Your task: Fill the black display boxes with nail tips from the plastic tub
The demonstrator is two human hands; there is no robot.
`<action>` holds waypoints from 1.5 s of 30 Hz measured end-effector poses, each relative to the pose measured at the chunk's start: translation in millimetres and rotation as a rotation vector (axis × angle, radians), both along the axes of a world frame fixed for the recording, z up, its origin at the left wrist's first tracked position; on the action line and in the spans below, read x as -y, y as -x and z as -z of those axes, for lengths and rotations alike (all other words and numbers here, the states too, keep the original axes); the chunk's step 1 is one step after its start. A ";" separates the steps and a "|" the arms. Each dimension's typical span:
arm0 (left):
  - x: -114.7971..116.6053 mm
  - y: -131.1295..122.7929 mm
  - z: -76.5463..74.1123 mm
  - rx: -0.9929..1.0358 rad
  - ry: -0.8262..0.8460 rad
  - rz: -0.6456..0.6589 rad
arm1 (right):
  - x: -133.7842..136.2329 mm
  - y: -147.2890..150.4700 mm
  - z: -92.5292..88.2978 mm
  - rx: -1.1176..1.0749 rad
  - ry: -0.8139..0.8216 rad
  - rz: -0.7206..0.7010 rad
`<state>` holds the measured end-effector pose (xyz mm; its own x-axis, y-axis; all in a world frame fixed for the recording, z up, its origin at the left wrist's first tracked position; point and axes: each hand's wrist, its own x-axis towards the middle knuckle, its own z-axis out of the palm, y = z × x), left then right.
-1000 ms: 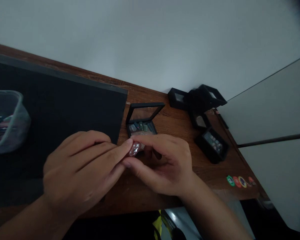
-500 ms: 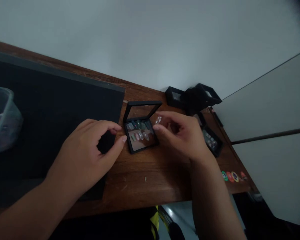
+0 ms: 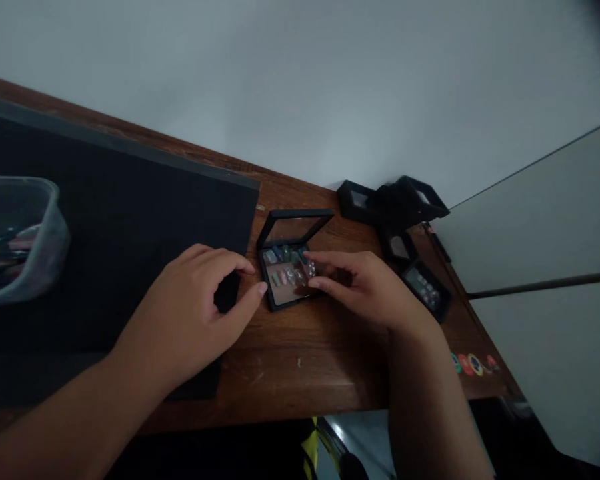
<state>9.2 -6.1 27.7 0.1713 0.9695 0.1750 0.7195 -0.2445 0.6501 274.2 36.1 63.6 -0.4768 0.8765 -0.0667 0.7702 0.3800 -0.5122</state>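
A small black case [image 3: 287, 295] lies on the wooden table with its windowed lid [image 3: 296, 213] raised. Two rows of press-on nails [image 3: 286, 277] sit inside, dark green ones at the back and paler ones in front. My right hand [image 3: 367, 290] pinches a clear, sparkly press-on nail [image 3: 311, 268] between thumb and forefinger, over the right end of the front row. Whether this nail touches the case floor I cannot tell. Beside the case's left edge, my left hand [image 3: 187, 317] has thumb and forefinger apart, with nothing between them.
A clear plastic tub [image 3: 55, 233] of nail-like pieces stands on a black mat [image 3: 145, 200] at left. More black cases [image 3: 357, 200] are stacked by the wall, and another filled case [image 3: 427, 288] lies right. Round stickers [image 3: 465, 364] mark the table's right front.
My right hand has brought the clear nail from beside the raised lid down over the front row. The view has shifted slightly; my left hand stays by the case.
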 end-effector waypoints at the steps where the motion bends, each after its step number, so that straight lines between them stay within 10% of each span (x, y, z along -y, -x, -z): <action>1: 0.0 0.0 0.6 -0.003 0.015 -0.005 | 0.4 -0.3 -0.9 0.010 -0.004 -0.002; 45: 0.1 5.9 13.7 -0.101 0.028 0.025 | -5.0 -12.1 7.6 -0.017 0.057 0.119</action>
